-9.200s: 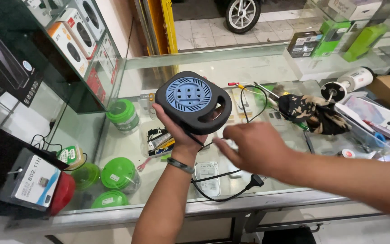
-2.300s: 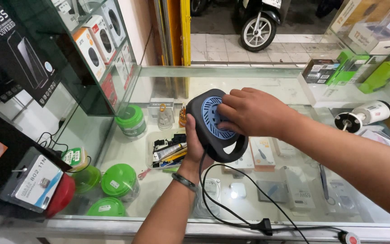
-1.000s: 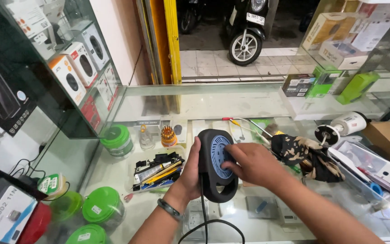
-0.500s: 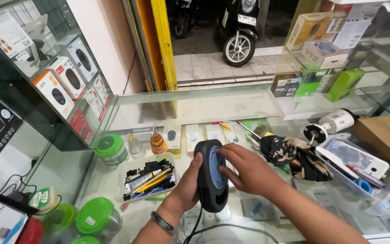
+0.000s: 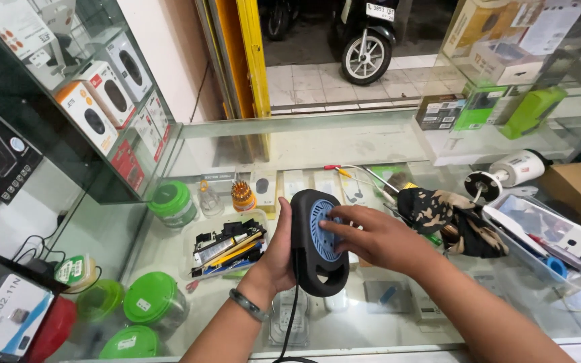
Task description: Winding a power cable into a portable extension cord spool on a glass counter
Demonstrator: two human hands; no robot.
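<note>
My left hand (image 5: 276,257) grips a round black cable reel (image 5: 315,243) with a blue centre disc, held upright on its edge above the glass counter (image 5: 344,144). The fingertips of my right hand (image 5: 373,237) press on the blue disc from the right side. A black cord (image 5: 292,321) hangs down from the reel's bottom toward the near edge. A dark bracelet sits on my left wrist.
A tray of small tools (image 5: 226,243) lies left of the reel. Green-lidded jars (image 5: 173,203) stand further left. A camouflage cloth (image 5: 448,218), a white security camera (image 5: 509,173) and a clear bin (image 5: 549,240) are at the right. Boxed goods fill the glass shelf (image 5: 95,111) on the left.
The reel has turned from face-up to standing on edge, and the view has tilted up toward the street. My right hand stays on the blue disc.
</note>
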